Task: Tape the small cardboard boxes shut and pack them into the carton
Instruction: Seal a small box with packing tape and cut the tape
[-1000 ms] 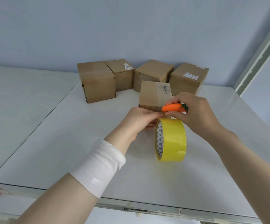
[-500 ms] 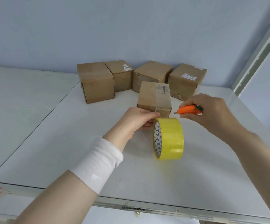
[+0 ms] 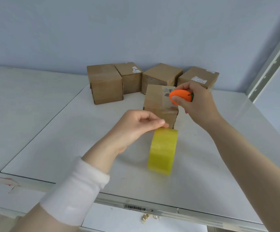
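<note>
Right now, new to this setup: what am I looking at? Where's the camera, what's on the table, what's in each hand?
No machine here: a person works with two bare hands. There is one view, from a wide-angle camera worn on the head, looking forward and down, so both arms come in from the bottom. On the white table stand five small cardboard boxes: four in a back row by the wall, and a nearer box with clear tape across its top. In front of it a yellow tape roll stands on its edge. The left hand, its arm in a white wristband, pinches the top of the roll. The right hand holds an orange carrot-shaped tool, probably a tape cutter, near the nearer box's top. No big carton is in view.
</note>
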A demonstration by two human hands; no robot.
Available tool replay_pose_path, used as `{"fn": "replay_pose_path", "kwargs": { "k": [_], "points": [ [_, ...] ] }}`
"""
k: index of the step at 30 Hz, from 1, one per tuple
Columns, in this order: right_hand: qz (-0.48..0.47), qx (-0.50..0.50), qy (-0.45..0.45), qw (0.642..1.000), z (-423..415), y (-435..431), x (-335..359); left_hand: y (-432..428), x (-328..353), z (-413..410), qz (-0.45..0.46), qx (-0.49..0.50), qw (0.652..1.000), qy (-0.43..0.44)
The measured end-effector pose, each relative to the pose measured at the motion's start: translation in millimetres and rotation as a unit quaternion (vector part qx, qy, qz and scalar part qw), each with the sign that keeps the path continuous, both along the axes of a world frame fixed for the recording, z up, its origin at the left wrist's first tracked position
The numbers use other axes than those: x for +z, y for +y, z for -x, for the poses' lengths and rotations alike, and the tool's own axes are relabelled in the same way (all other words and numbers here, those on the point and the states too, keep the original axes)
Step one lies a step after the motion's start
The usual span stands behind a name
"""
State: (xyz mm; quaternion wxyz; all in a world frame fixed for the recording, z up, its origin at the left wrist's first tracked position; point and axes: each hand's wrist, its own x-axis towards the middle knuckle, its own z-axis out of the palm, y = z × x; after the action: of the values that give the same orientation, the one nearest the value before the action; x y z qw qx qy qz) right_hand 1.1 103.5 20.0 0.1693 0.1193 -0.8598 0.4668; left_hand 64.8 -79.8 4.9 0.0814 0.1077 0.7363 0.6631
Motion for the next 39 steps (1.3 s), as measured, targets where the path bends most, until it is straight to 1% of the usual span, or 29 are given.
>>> {"fn": "replay_pose_path", "kwargs": {
  "k": [2,4,8,12,16,20,23,25,28,30,32,34,35,36,37,38,39],
  "points": [
    [0.054,0.018,-0.008,0.998,-10,-3,2,-10,0,-7,0.001,0.039,0.999,0.038],
    [0.105,0.045,-0.038,0.993,-21,-10,3,-19,3,-10,-0.009,0.075,0.995,0.058],
    [0.158,0.083,-0.063,0.982,-36,-35,9,-35,10,-13,0.003,0.102,0.991,0.083],
    [0.172,0.121,-0.082,0.974,-40,-69,15,-55,11,-14,0.0,0.115,0.989,0.095],
    [0.13,0.16,-0.112,0.972,-35,-107,14,-78,12,-10,-0.012,0.119,0.989,0.088],
    [0.13,0.181,-0.162,0.961,-28,-139,13,-105,9,1,-0.005,0.154,0.985,0.075],
    [0.09,0.163,-0.131,0.974,-24,-157,7,-119,5,11,-0.006,0.18,0.982,0.061],
    [0.094,0.131,-0.103,0.982,-20,-167,1,-124,2,18,0.009,0.186,0.981,0.057],
    [0.108,0.074,-0.079,0.988,-16,-175,-8,-124,0,25,0.077,0.184,0.979,0.045],
    [0.127,0.037,-0.072,0.989,-13,-174,-12,-120,0,23,0.123,0.171,0.977,0.021],
    [0.159,0.025,-0.096,0.982,-11,-171,-15,-118,0,22,0.124,0.16,0.979,-0.005],
    [0.176,0.028,-0.144,0.973,-9,-167,-14,-118,-2,23,0.105,0.175,0.979,-0.024],
    [0.171,0.027,-0.165,0.971,-9,-165,-12,-117,-3,24,0.104,0.19,0.976,-0.018],
    [0.146,0.019,-0.169,0.975,-9,-164,-9,-114,-4,24,0.113,0.208,0.972,0.002],
    [0.088,0.004,-0.152,0.984,-8,-163,-8,-112,-6,25,0.129,0.23,0.964,0.037],
    [0.0,-0.016,-0.125,0.992,-7,-162,-7,-109,-8,25,0.149,0.25,0.953,0.081],
    [-0.11,-0.042,-0.095,0.988,-5,-161,-8,-106,-8,24,0.177,0.265,0.939,0.13]
  ]
}}
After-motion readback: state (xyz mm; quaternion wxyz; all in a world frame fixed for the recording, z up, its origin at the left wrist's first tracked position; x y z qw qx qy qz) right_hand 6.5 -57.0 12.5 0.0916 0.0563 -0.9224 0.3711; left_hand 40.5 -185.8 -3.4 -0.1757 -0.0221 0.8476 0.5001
